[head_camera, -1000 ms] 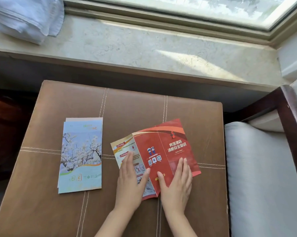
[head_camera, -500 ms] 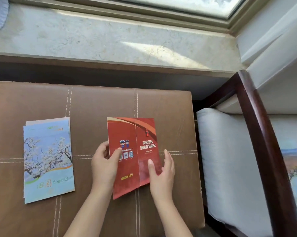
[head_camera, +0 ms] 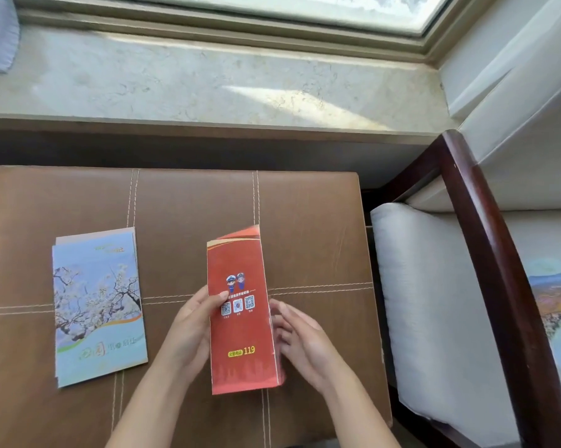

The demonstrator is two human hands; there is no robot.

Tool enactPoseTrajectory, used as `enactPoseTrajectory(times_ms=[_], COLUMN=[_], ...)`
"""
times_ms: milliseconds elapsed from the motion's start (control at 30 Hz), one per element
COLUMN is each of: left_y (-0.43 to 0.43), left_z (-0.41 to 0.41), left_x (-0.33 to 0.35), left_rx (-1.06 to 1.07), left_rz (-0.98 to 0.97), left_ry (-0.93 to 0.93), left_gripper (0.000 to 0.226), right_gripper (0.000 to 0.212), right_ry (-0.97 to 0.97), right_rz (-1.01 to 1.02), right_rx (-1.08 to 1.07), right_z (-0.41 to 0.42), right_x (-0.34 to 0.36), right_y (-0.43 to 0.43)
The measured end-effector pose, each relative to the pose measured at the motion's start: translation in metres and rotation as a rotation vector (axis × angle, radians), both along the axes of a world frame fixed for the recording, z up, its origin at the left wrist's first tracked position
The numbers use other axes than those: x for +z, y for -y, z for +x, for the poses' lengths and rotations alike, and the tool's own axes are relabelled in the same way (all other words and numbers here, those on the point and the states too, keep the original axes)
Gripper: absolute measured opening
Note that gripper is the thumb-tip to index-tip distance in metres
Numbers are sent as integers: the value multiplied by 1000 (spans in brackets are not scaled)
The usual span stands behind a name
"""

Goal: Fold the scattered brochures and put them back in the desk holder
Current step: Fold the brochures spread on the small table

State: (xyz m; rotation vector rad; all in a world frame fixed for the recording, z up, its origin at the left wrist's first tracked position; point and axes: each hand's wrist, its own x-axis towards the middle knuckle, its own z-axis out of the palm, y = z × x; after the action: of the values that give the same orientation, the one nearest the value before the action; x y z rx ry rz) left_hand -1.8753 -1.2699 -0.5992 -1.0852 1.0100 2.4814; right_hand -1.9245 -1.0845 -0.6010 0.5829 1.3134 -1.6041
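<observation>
Head view. The red brochure [head_camera: 242, 318] is folded to a single narrow panel and is held over the counter [head_camera: 318, 227], just right of the counter's middle, where two stitched seams cross. Its long axis runs from the counter's near edge toward its far edge, leaning slightly, with the top end pointing away from the person. The print reads upright to the viewer: two cartoon figures above, three square codes at mid-height, "119" near the lower end. At the top end an inner panel shows past the front one, offset toward the counter's right side. Whether the lower end touches the counter cannot be told.

The left hand [head_camera: 192, 331] has the grip: the thumb is pressed on the front panel beside the codes, and the fingers pass behind the left long edge. The right hand [head_camera: 305, 341] is blurred; its lightly bent fingers meet the right long edge, and whether they pinch it cannot be told.

A blue brochure [head_camera: 98, 305] printed with a blossoming tree lies flat on the counter's left part, its long axis also near-to-far. Beyond the counter's far edge runs a stone windowsill [head_camera: 208, 82]. Right of the counter stands a chair [head_camera: 486, 253] with a dark wooden arm; another brochure [head_camera: 553, 312] lies on its seat.
</observation>
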Motion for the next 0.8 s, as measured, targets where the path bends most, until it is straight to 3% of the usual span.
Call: enactPoseTrajectory(times_ms=[133, 267, 367, 433, 500, 633, 800], left_y=[9, 14, 7, 1, -2, -1, 4], left_z=[7, 8, 5, 3, 2, 5, 15], left_x=[-7, -11, -9, -7, -5, -1, -3], left_rx=[46, -24, -19, -49, -50, 34, 67], left_rz=[-274, -499, -410, -429, -383, -107, -64], left_ry=[117, 152, 142, 115, 97, 57, 41], left_gripper=[18, 19, 18, 16, 16, 28, 27], right_gripper=[40, 26, 17, 23, 29, 20, 36], right_ry=[-77, -117, -122, -149, -212, -412, -280], right_rz=[68, -18, -88, -83, -25, 230, 166], right_rx=[-209, -208, -188, -144, -77, 26, -78], right_z=[-4, -12, -10, -8, -4, 2, 4], right_x=[9, 27, 30, 30, 29, 19, 15], right_y=[-11, -17, -3, 11, 23, 37, 39])
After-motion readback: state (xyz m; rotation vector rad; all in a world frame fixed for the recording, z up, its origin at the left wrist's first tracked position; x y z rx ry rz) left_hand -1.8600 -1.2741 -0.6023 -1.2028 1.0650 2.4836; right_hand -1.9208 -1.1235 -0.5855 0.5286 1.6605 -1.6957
